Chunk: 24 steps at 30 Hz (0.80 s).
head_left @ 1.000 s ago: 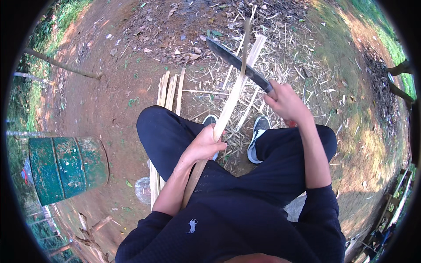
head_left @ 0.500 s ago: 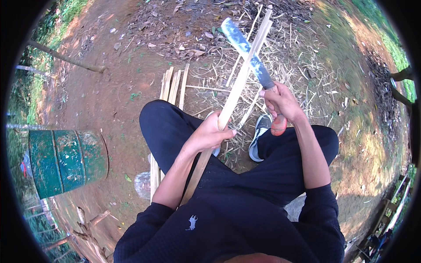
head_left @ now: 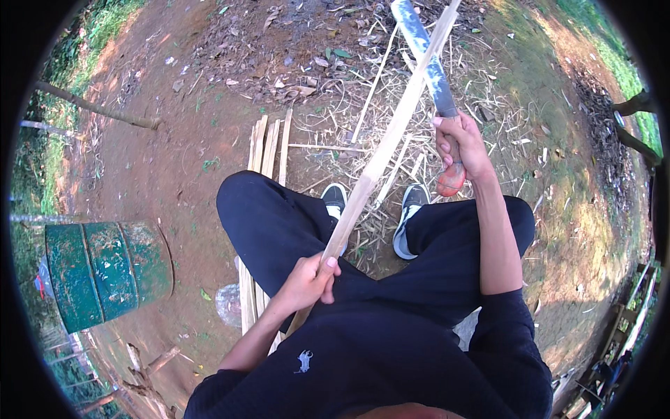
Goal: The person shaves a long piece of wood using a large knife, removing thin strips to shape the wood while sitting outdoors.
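Note:
My left hand (head_left: pixel 307 283) is closed round the lower part of a long pale wooden strip (head_left: pixel 380 157), close to my lap. The strip slants up and away to the right, over the gap between my knees. My right hand (head_left: pixel 464 146) grips a machete (head_left: pixel 438 84) by its handle, whose rounded reddish end (head_left: pixel 451 180) shows below the fist. The machete's blade, dark with whitish-blue patches, points away from me. It crosses the strip near the strip's far end; whether the two touch I cannot tell.
Several split wooden strips (head_left: pixel 269 146) lie beyond my left knee, and more strips (head_left: pixel 248 297) lie beside my left thigh. Shavings (head_left: pixel 370 216) litter the ground around my shoes. A green metal drum (head_left: pixel 108 272) lies at left, with a clear plastic container (head_left: pixel 227 305) near my thigh.
My left hand has slid down the strip toward my lap. My right hand and the machete have moved farther away and slightly right, the blade crossing nearer the strip's far end.

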{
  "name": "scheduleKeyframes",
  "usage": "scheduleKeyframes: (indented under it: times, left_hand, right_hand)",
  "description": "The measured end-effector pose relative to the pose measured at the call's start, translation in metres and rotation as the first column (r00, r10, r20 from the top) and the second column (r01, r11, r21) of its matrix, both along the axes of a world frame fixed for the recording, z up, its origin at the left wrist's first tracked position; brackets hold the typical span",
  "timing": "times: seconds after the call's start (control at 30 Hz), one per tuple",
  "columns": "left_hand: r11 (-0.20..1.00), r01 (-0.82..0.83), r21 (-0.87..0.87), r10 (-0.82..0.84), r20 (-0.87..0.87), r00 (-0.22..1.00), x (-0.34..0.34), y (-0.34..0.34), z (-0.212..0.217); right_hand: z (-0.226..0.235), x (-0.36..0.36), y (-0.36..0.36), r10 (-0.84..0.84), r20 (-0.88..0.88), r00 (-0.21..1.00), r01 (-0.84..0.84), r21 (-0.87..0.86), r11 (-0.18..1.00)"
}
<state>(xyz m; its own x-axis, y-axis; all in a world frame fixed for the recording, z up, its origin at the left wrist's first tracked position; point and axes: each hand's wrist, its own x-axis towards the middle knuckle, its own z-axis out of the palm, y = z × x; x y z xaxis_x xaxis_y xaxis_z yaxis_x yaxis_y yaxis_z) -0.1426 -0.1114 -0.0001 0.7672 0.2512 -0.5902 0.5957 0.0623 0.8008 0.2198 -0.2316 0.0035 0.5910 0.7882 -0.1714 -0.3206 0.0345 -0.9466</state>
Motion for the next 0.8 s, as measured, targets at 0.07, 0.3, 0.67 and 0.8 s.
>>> scheduleKeyframes:
  times: [0.07, 0.3, 0.67, 0.8]
  left_hand:
    - [0.990, -0.029, 0.137, 0.013, 0.116, 0.993, -0.001, -0.002, -0.018]
    - [0.991, -0.058, 0.121, 0.047, 0.088, 0.995, -0.001, -0.005, -0.027]
    - [0.987, -0.107, 0.120, 0.094, 0.111, 0.989, -0.003, -0.005, -0.033]
    - [0.990, -0.135, 0.048, 0.129, 0.116, 0.985, -0.002, 0.000, -0.033]
  right_hand:
    - [0.001, 0.003, 0.004, -0.007, 0.034, 0.999, 0.006, 0.021, 1.000]
    - [0.015, 0.021, -0.021, 0.138, 0.150, 0.979, -0.102, -0.230, 0.968]
    - [-0.008, 0.009, -0.003, 0.112, 0.818, 0.564, 0.245, -0.295, 0.923]
    - [-0.009, 0.009, 0.000, 0.122, 0.384, 0.915, -0.017, -0.265, 0.964]
